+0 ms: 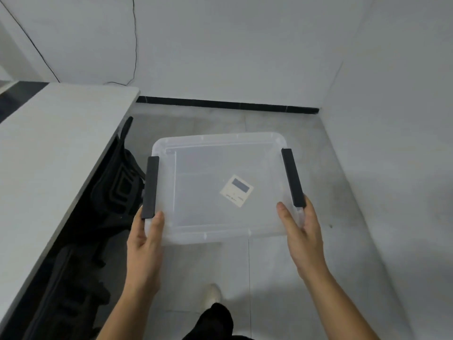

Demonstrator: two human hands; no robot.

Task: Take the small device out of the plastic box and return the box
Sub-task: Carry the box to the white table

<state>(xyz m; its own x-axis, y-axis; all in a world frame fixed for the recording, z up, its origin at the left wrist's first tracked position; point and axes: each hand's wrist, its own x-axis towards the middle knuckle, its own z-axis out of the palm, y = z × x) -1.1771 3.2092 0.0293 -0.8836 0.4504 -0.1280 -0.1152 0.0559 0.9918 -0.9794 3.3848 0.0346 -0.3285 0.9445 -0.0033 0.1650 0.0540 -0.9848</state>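
A clear plastic box with a translucent lid and two black side latches is held above the tiled floor. Through the lid I see the small device, a white square with a dark screen, lying right of the box's middle. My left hand grips the box's near left corner just below the left latch, thumb on the lid. My right hand grips the near right corner by the right latch, thumb on top.
A white table runs along the left. Under it stand black chairs. White walls close the corner ahead and to the right, with a black skirting. My shoe shows on the floor below.
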